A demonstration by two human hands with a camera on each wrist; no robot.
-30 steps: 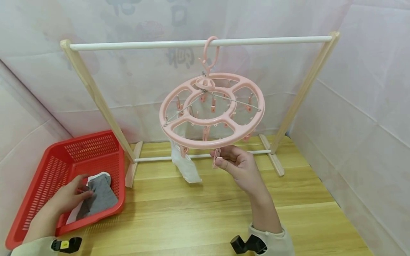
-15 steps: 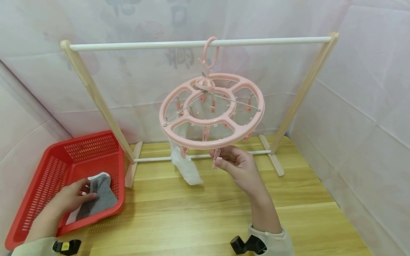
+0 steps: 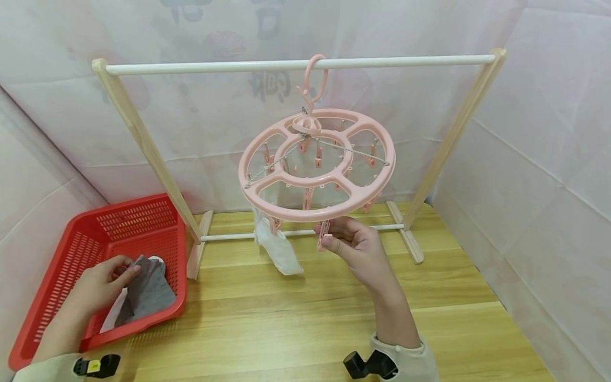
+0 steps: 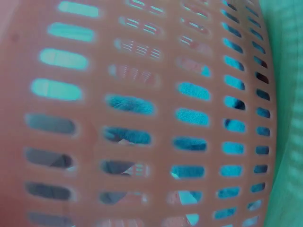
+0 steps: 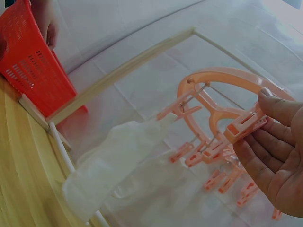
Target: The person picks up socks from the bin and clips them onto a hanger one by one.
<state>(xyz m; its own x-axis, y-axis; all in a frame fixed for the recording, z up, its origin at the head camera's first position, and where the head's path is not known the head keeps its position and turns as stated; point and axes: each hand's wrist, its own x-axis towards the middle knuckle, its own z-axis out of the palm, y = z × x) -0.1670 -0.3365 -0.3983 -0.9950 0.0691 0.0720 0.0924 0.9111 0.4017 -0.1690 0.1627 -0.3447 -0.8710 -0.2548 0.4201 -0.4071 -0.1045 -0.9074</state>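
The thumb and fingers of the left hand [image 3: 102, 281] pinch an edge of a gray cloth [image 3: 150, 292] at its far left corner, inside the red basket [image 3: 181, 260] on the left. The fingers of the right hand [image 3: 358, 246] pinch a pink clip [image 3: 323, 236], thumb on one side and fingertips on the other, below the near rim of a round pink hanger [image 3: 305, 215]; whether the clip's ends are parted I cannot tell. Part of a pale cloth [image 3: 112, 315] shows beside the gray one, in the basket's near part. Other pink clips dangle around the hanger, and one on its left side holds a white cloth [image 3: 279, 254] that hangs down close above the surface [image 3: 305, 329]. The hanger's hook [image 3: 311, 100] loops over a white rail [image 3: 215, 67] running between a left wooden post [image 3: 145, 148] and a right wooden post [image 3: 445, 148]; a lower white bar [image 3: 229, 237] joins their feet. The basket sits near the left foot. Light sleeves with black devices on them show at both wrists, and pale patterned sheeting [image 3: 200, 122] stands behind.
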